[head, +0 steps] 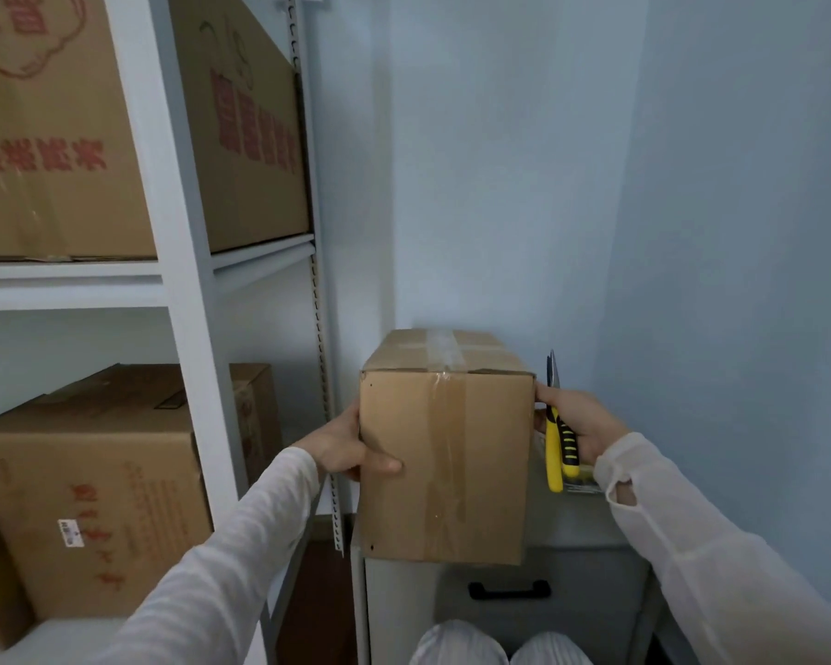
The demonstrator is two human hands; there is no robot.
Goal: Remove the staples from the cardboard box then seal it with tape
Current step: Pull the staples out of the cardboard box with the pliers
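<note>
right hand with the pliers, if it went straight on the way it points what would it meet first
Probably the blue wall behind: the right hand and its pliers point away alongside the cardboard box, whose edge the thumb touches. Depth is unclear.

To your left stands a white metal rack (183, 261). Its upper shelf carries two large brown cartons with red print, one at the left edge (54, 136) and one just right of the front post (250, 136). On the shelf below sits another red-printed carton (92, 496) with a white label, and a smaller carton (255, 405) behind it. Right of the rack stands a grey cabinet (572, 535) with a black handle (508, 590), against a pale blue wall (500, 160).
</note>
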